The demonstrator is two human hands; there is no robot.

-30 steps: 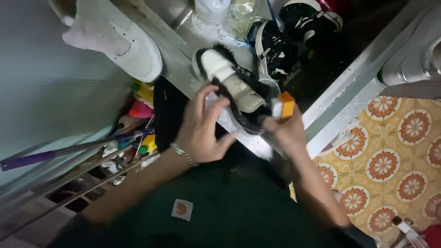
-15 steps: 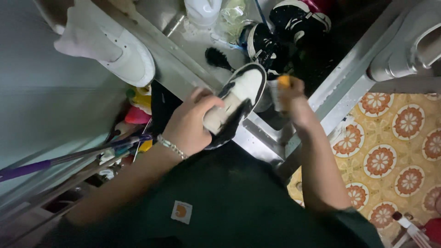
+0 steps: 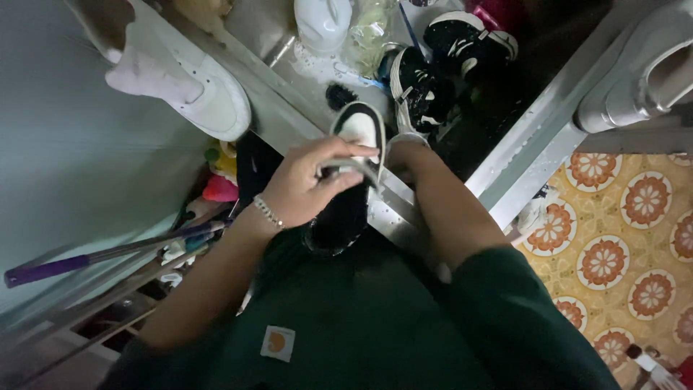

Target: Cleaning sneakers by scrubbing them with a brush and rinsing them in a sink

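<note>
My left hand (image 3: 303, 184) grips a black shoe with a white insole and white rim (image 3: 346, 209), fingers laid across its opening. The shoe points away from me, its toe over the edge of a metal sink (image 3: 505, 173). My right hand (image 3: 406, 153) is pressed against the shoe's right side. Its fingers are hidden behind the shoe, so I cannot see what they hold. A beaded bracelet (image 3: 267, 213) sits on my left wrist. Both sleeves are dark green.
A second black-and-white shoe (image 3: 422, 87) and a third (image 3: 469, 36) lie in the sink, near a small black brush (image 3: 339, 95) and a white jug (image 3: 323, 22). A white sneaker (image 3: 195, 87) rests at upper left, another (image 3: 642, 72) at upper right. A purple-handled pole (image 3: 108, 253) crosses left. Orange patterned tiles (image 3: 635, 217) lie right.
The shoe has turned from lying across to pointing away from me, toe up. My right hand, which showed an orange-capped item, has slipped behind the shoe. The view moved closer.
</note>
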